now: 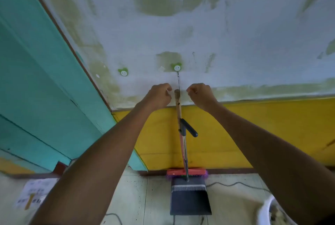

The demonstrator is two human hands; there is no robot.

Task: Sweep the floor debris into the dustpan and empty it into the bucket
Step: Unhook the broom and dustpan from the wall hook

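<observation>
The wooden-handled red broom with purple bristles (pixel 178 108) hangs from a green wall hook (pixel 177 67); both hands, left (pixel 159 96) and right (pixel 200 96), hover loosely curled beside its top, holding nothing. The dark grey long-handled dustpan (pixel 190 197) stands on the floor; whether sweeping is finished or not begun, I cannot tell.

Head view, forward toward wall (pixel 199 43)

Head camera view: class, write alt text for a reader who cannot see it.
Two bare hands, left hand and right hand, reach up either side of a wooden broom handle hanging by a thin cord from a round green-and-white wall hook, touching neither. Below, the red broom head sits above a dark upright dustpan against a yellow wall.
</observation>
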